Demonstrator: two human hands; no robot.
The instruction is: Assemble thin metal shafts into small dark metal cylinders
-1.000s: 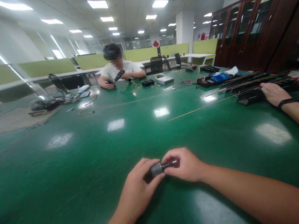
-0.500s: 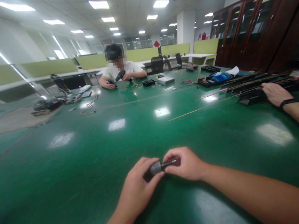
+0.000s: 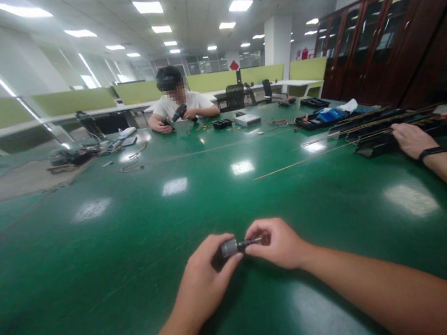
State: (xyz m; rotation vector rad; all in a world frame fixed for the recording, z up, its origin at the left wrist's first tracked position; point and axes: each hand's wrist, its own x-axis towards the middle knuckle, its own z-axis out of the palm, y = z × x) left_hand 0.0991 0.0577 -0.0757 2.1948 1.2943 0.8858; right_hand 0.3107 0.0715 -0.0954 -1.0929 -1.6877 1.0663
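Near the front of the green table, my left hand (image 3: 207, 268) is closed around a grey and black cylinder (image 3: 230, 247), its fingers and thumb on either side. From the cylinder's right end a thin dark shaft (image 3: 243, 244) reaches toward my right hand (image 3: 277, 244). The fingertips of that hand are closed on the shaft, whose lighter tip shows between thumb and fingers. The back of the cylinder lies in shadow inside my left palm. What exact part this is, I cannot make out.
A co-worker's hand (image 3: 415, 140) rests at black channels (image 3: 375, 142) on the right, with thin rods (image 3: 291, 167) jutting out leftward. Another person (image 3: 181, 106) sits across, holding a dark tool. A white box (image 3: 247, 120) and cluttered parts (image 3: 78, 154) lie farther back.
The cylinder has shifted slightly left and up with my left hand. More of the thin shaft shows between my hands, and my right fingers have moved a little.
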